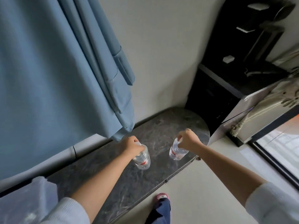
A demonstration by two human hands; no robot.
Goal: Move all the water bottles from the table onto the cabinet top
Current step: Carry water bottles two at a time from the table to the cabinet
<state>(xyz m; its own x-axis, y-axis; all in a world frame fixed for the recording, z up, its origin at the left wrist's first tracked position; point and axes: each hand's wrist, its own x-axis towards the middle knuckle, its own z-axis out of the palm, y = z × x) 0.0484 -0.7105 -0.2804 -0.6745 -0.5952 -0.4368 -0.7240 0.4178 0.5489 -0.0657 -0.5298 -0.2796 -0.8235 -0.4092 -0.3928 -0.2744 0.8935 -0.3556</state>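
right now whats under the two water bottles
Both water bottles are over the dark marbled table, each gripped at the top by a hand. Their bases' contact with it can't be confirmed.

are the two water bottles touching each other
Apart. The head view shows bare dark tabletop between the left bottle, gripped by the left hand, and the right bottle, gripped by the right hand.
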